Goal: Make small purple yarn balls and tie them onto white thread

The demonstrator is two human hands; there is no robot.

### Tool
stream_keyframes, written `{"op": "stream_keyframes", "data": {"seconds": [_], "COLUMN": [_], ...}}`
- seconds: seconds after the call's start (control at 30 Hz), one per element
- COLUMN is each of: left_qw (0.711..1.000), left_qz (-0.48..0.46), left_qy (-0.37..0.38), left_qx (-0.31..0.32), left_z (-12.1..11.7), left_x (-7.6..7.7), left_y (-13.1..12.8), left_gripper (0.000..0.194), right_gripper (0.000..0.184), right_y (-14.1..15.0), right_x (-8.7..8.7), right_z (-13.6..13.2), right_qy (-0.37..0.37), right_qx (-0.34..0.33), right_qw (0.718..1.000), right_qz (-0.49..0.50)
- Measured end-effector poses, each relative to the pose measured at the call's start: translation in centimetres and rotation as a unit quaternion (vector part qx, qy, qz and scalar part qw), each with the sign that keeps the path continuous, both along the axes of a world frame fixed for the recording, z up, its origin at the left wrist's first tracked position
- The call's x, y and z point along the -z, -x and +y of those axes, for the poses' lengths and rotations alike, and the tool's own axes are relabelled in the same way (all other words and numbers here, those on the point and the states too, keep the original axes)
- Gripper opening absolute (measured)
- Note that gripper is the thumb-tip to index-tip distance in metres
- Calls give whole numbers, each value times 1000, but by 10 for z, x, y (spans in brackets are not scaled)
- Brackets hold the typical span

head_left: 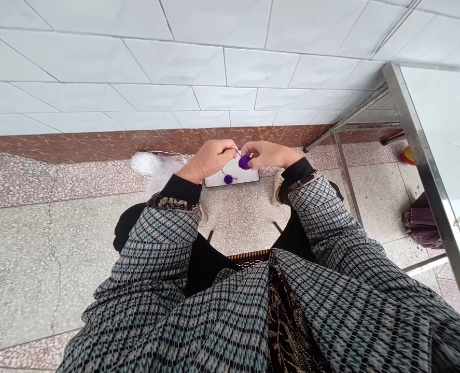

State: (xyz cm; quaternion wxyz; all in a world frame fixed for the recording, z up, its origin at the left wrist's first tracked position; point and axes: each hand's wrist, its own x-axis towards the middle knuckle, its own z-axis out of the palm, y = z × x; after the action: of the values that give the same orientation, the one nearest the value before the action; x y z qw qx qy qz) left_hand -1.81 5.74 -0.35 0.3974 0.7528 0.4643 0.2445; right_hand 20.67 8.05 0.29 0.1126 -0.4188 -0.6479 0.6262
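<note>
My right hand [270,154] is closed on a small round purple yarn piece [244,162], held between thumb and fingers; whether it is a wound ball or worked yarn is too small to tell. A short purple strand [238,153] runs from it to my left hand [214,159], whose thumb and forefinger pinch it. Both hands are held above a shallow white box [249,177] on the floor. In the box lies another round purple piece [228,179] with a thin chain-like bit beside it.
A clear plastic bag with white cord [146,165] lies left of the box, by the tiled wall [144,62]. At right stands a metal-framed table [416,119]. Beneath it are a dark purple cloth-like thing [423,220] and a red and yellow object [408,154].
</note>
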Motion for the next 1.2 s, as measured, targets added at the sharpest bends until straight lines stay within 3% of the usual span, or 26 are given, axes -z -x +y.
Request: {"op": "stream_keyframes", "data": {"seconds": [0.07, 0.17, 0.23, 0.33, 0.43, 0.57, 0.63, 0.73, 0.83, 0.97, 1.07, 1.13, 1.2], "left_qw": [1000, 1000, 998, 995, 995, 999, 999, 1000, 1000, 998, 995, 996, 998], "left_qz": [5, 4, 1, 0, 0, 6, 8, 10, 6, -9, -13, -15, -15], "left_qy": [5, 18, 26, 38, 35, 10, 4, 3, 7, 26, 30, 23, 11], "left_qx": [-7, 24, 54, 90, 96, 50, 31, 17, 13, 56, 89, 82, 55], "left_z": [1, -1, -3, -8, -8, -5, -2, 1, 1, -5, -9, -9, -8], "left_x": [0, 0, 0, 0, 0, -1, -1, 0, 1, 0, -2, -4, -4], "left_y": [3, -2, -8, -16, -15, -7, -3, 0, -3, -12, -16, -15, -12], "left_gripper": [17, 18, 18, 18, 19, 18, 18, 18, 18, 18, 19, 18, 17], "right_gripper": [30, 32, 34, 28, 26, 27, 26, 26, 32, 40, 34, 32, 30], "right_y": [-4, -5, -2, 4, 8, 7, 5, -1, -6, -5, 1, 3, 4], "right_x": [-5, -5, 0, 8, 11, -1, -7, -11, -9, -3, 4, 6, 6], "right_z": [-2, 1, 6, 9, 8, 0, -3, -3, -1, 5, 8, 7, 4], "right_qy": [51, 43, 20, -22, -86, -114, -89, -18, 36, 24, 4, -21, -36], "right_qx": [-8, 101, 178, 237, 209, 57, 0, -43, -3, 179, 240, 204, 125], "right_qw": [991, 959, 944, 951, 973, 986, 990, 999, 990, 946, 951, 975, 991], "right_qz": [121, 262, 276, 199, 42, -109, -107, -16, 139, 270, 196, 84, -3]}}
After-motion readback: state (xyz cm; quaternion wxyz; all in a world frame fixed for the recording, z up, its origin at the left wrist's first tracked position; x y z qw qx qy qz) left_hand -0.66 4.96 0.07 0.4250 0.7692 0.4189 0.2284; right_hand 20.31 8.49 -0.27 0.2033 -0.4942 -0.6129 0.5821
